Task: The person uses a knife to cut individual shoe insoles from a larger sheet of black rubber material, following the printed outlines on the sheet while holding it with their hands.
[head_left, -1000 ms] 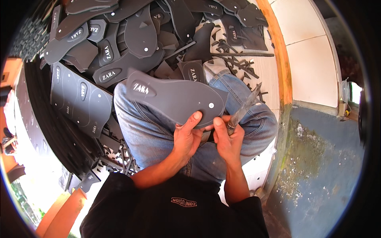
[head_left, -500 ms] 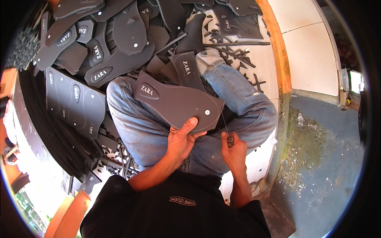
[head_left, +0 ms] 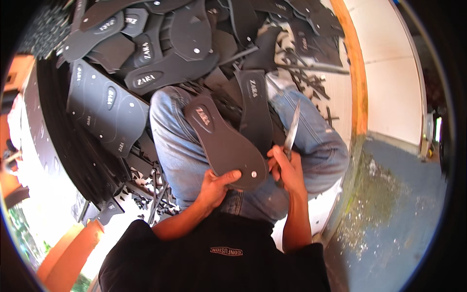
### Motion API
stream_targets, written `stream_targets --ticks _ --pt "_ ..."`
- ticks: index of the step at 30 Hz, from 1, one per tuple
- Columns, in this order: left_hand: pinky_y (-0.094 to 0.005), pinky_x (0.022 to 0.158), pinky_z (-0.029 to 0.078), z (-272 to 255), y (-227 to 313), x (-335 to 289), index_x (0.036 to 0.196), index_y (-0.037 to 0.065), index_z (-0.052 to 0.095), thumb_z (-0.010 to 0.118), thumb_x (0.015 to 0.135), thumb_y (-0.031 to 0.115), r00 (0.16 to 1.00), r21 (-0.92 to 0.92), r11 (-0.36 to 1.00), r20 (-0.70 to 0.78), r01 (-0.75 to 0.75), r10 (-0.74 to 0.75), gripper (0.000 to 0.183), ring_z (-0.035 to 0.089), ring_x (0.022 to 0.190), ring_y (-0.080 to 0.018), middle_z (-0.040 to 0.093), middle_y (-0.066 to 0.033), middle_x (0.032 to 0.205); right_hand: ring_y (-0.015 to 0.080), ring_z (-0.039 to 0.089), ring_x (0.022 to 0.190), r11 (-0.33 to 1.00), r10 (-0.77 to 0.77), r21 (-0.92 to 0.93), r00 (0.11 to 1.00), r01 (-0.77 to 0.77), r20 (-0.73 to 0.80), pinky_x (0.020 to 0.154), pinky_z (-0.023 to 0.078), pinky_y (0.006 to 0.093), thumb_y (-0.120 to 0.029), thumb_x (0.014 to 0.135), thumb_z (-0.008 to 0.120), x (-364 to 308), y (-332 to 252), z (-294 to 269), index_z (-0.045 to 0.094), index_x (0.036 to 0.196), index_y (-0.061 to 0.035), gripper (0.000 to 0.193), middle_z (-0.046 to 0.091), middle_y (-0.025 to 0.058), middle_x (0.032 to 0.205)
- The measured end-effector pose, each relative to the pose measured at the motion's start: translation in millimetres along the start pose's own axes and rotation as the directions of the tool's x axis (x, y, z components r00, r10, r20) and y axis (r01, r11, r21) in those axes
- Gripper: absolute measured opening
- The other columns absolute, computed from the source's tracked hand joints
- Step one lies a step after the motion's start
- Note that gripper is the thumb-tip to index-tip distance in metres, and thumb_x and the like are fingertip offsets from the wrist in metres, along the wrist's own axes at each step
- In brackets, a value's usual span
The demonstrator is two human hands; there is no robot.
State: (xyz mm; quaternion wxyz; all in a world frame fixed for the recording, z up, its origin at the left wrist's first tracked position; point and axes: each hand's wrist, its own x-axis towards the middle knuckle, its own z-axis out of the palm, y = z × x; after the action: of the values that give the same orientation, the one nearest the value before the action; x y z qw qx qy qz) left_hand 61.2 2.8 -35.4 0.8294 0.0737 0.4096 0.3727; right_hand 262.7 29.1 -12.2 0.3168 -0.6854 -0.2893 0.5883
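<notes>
While the person sat with both knees up in blue jeans [head_left: 194, 146], the left hand [head_left: 214, 187] was clamped on the rounded near end of a dark shoe sole [head_left: 224, 143], thumb pressed on its upper face and the other fingers hidden beneath it. That sole lay slanted across the lap, its far end pointing up and to the left. The right hand [head_left: 287, 170] was closed tight around the handle of a knife [head_left: 292, 129], whose blade rose away from the body just beside the sole's right edge; whether steel touched the sole there could not be told. A second sole [head_left: 255, 109] rested on the jeans beside the first. Beyond the knees lay a heap of dark cut pieces [head_left: 160, 48], and thin offcuts [head_left: 311, 73] were strewn over the pale floor. Judged from this, the step in hand was trimming the sole's edge. The next move called for a steady left grip, fingers kept clear, and the blade laid against the rim.
</notes>
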Motion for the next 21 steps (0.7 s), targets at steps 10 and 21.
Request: stream_targets --ticks 10,21 --pt "-0.0266 0.056 0.054 -14 120 47 0.095 0.004 0.056 0.062 0.088 0.024 0.948 0.173 0.960 -0.190 -0.222 0.254 0.023 0.064 0.063 -0.0144 0.064 -0.0064 0.078 0.0039 0.044 0.064 1.000 -0.002 -0.019 0.948 0.009 0.317 0.056 0.037 0.0231 -0.022 0.084 0.068 -64 16 24 0.061 0.080 -0.0013 0.022 0.050 -0.0058 0.065" --pt "-0.0204 0.052 0.048 21 105 23 0.084 0.001 0.058 0.066 0.085 0.028 1.000 0.402 0.915 -0.022 0.029 -0.022 0.028 0.059 0.058 -0.0074 0.062 -0.0037 0.069 0.0300 0.047 0.040 0.818 -0.320 -0.508 0.947 0.271 -0.011 0.043 0.037 0.0374 -0.029 0.083 0.066 -46 25 34 0.047 0.060 -0.0018 0.040 0.043 0.0111 0.044"
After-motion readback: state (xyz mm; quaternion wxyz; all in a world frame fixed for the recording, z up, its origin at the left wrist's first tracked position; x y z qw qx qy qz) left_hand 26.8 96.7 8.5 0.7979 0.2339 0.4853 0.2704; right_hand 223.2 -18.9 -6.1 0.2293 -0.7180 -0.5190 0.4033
